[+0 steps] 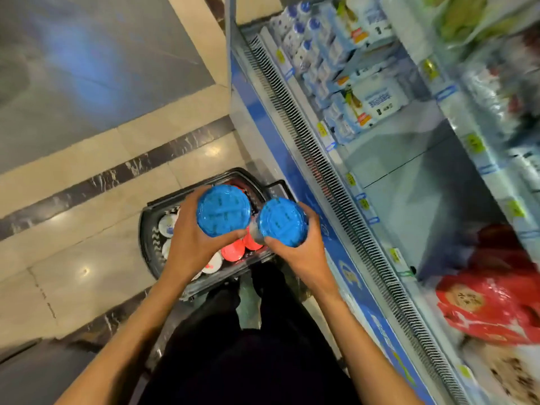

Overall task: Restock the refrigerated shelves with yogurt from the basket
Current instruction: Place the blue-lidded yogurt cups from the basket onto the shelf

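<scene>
Yogurt tubs with blue lids are in both our hands in the head view. The left tub (pixel 223 210) stands at 1 o'clock from our left hand (pixel 190 247), whose fingers and thumb curl round its wall. The right tub (pixel 283 222) stands at 11 o'clock from our right hand (pixel 304 254), gripped the same way. Both tubs are held close together above the basket (pixel 145 229) of red-lidded cups (pixel 233 250). We see the refrigerated shelf (pixel 409 182) at 3 o'clock.

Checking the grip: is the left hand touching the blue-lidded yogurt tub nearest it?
Touching. In the head view the left hand wraps thumb and fingers round the rim of the left blue-lidded tub.
</scene>
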